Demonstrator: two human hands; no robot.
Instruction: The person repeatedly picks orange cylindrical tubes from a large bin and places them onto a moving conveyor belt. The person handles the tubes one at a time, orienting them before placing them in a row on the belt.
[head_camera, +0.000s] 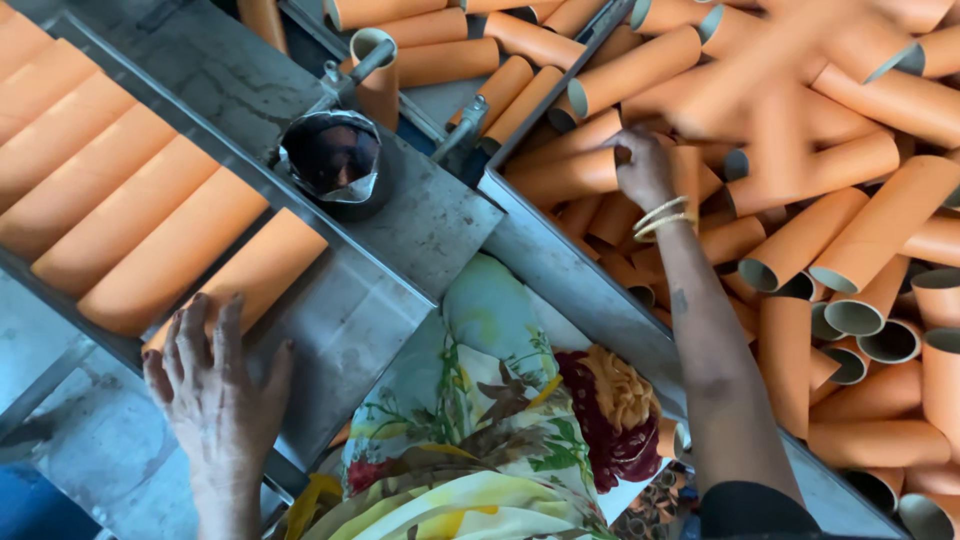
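On the right, the heap: I see a big loose pile of orange cardboard tubes (800, 200) in a metal bin (560, 265), lying at all angles, some blurred at the top.
On the left, the tray: a slanted metal chute (350, 320) carries a neat row of tubes (110, 200) lying side by side.
Between them: a dark round cup-like fitting (333, 160) sits on the machine plate, one tube standing upright just behind it.
How a tube should handle: I judge them light, stiff and hollow, smooth enough to roll, and crushable at the open ends (so take one around the middle of the barrel, not by the rim).
Right hand (642, 170): arm stretched out into the pile, bangles at the wrist, fingers curled down among the tubes; whether they have closed on one I cannot tell.
Left hand (215, 385): fingers spread flat, pressing on the chute edge, fingertips touching the end tube of the row (255, 275), gripping nothing.
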